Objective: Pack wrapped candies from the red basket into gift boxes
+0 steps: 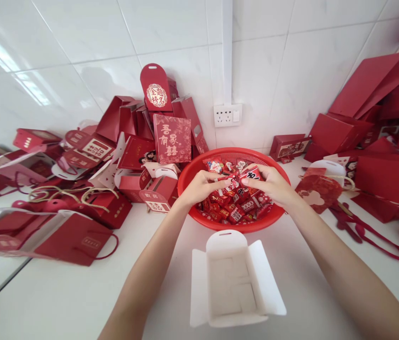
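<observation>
Over a red plastic basket (234,228) full of red-wrapped candies (234,213), both hands work close together. My left hand (204,185) pinches a red candy packet (228,188) with white lettering between thumb and fingers. In my right hand (271,183), another red wrapped candy (252,174) is held by thumb and fingertips. The two packets nearly meet above the pile; whether they touch is unclear. In front of the basket, between my forearms, a white-lined paper box (233,283) stands with its flaps folded outward. Nothing lies on its creased bottom.
Folded red gift boxes (173,141) and a red gift bag (68,238) crowd the left side. More red boxes (394,179) are heaped at the right, with a red ribbon loop (383,238) beside them. A wall socket (227,115) sits behind the basket.
</observation>
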A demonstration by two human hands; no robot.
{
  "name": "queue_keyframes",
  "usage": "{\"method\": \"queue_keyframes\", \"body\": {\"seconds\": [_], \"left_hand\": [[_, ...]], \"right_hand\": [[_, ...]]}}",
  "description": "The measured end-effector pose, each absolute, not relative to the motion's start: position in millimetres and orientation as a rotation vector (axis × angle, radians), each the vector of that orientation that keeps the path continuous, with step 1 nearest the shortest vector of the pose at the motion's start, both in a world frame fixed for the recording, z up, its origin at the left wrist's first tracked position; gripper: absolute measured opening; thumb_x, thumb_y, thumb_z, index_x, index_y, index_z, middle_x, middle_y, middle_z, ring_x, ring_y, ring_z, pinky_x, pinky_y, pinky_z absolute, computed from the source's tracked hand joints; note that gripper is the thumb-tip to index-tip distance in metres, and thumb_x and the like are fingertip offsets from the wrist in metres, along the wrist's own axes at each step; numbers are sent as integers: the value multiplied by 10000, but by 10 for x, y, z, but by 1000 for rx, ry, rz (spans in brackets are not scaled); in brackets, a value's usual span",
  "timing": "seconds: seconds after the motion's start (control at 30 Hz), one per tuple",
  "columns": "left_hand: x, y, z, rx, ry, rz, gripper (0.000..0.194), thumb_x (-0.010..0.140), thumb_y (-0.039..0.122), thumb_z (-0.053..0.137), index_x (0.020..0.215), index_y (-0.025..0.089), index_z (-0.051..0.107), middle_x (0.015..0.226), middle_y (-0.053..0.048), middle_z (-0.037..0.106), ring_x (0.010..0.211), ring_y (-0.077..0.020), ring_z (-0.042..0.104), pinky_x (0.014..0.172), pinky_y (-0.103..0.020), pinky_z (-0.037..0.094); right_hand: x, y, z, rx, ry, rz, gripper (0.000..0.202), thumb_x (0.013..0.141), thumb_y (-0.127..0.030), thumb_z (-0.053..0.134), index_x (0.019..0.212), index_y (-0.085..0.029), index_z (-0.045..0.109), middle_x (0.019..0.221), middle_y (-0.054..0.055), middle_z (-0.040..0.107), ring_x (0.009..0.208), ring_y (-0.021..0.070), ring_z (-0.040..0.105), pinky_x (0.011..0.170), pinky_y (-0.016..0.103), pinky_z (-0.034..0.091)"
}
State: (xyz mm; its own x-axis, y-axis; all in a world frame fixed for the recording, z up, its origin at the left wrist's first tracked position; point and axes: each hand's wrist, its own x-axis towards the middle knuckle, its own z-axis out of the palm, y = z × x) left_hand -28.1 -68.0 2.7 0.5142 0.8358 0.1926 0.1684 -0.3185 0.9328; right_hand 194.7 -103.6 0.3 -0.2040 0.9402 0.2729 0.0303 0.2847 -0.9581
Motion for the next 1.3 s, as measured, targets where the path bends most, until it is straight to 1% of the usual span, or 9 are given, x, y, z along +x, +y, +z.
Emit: {"method": "queue_keyframes", "body": {"seconds": [0.17, 0.27, 0.4, 0.6, 0.73, 0.83, 0.93, 1.17, 1.3], "left_hand": [[-274, -695, 40, 1894, 820, 881, 386, 762, 501, 793, 894, 140, 834, 833, -71, 791, 767, -216, 685, 717, -299, 528], [-271, -680, 33, 1894, 795, 905, 358, 769, 482, 786, 885, 146, 830, 868, -75, 796, 783, -210, 688, 738, -292, 527], [-270, -650, 12, 1893, 784, 972, 345, 782, 470, 774, 871, 141, 826, 869, -73, 793, 788, -202, 677, 767, -295, 517], [-267, -633, 7, 1893, 817, 1163, 371, 796, 496, 760, 829, 132, 820, 778, -47, 747, 701, -161, 606, 679, -273, 480], [-275, -648, 27, 1915, 796, 1139, 382, 787, 512, 772, 794, 132, 817, 745, -44, 727, 670, -149, 581, 656, -270, 468], [-285, -671, 51, 1917, 800, 1086, 358, 777, 492, 791, 795, 136, 819, 779, -56, 748, 703, -161, 611, 696, -278, 490], [-288, -689, 62, 1833, 801, 1034, 348, 744, 470, 823, 833, 133, 818, 844, -74, 773, 761, -187, 659, 754, -297, 526], [-278, -682, 12, 1784, 714, 738, 498, 634, 394, 908, 1031, 121, 782, 848, -66, 769, 758, -200, 699, 736, -305, 557], [-276, -670, -7, 1775, 781, 867, 515, 666, 433, 885, 1054, 115, 769, 914, -85, 783, 830, -234, 726, 815, -347, 574]], "right_hand": [[1943, -1055, 25, -934, -1536, 1068, 287, 726, -446, 830, 859, -224, 708, 867, 9, 731, 897, 239, 677, 885, 387, 499], [1944, -1060, 34, -958, -1569, 1052, 313, 716, -463, 833, 858, -214, 708, 863, 18, 734, 899, 248, 679, 890, 397, 499], [1953, -1041, -1, -999, -1533, 1023, 354, 708, -499, 826, 900, -224, 712, 940, 40, 747, 981, 281, 679, 939, 434, 482], [1965, -1023, -34, -1039, -1522, 997, 391, 687, -519, 835, 916, -227, 712, 986, 51, 743, 1054, 301, 662, 988, 460, 456], [1960, -1011, -46, -1004, -1482, 1006, 395, 674, -511, 849, 915, -219, 735, 974, 44, 747, 1006, 284, 677, 955, 442, 485], [1961, -999, -65, -969, -1470, 1057, 382, 689, -488, 849, 944, -221, 749, 937, 31, 757, 923, 261, 696, 891, 421, 522], [1961, -1005, -64, -957, -1470, 1064, 347, 700, -469, 852, 924, -223, 752, 926, 26, 763, 899, 251, 700, 871, 410, 534], [1952, -1033, -27, -973, -1460, 1034, 339, 682, -467, 858, 871, -223, 720, 936, 26, 742, 946, 257, 680, 895, 411, 522], [1953, -1001, -52, -965, -1383, 1068, 351, 665, -461, 866, 869, -220, 713, 898, 18, 733, 899, 236, 677, 905, 403, 515]]}}
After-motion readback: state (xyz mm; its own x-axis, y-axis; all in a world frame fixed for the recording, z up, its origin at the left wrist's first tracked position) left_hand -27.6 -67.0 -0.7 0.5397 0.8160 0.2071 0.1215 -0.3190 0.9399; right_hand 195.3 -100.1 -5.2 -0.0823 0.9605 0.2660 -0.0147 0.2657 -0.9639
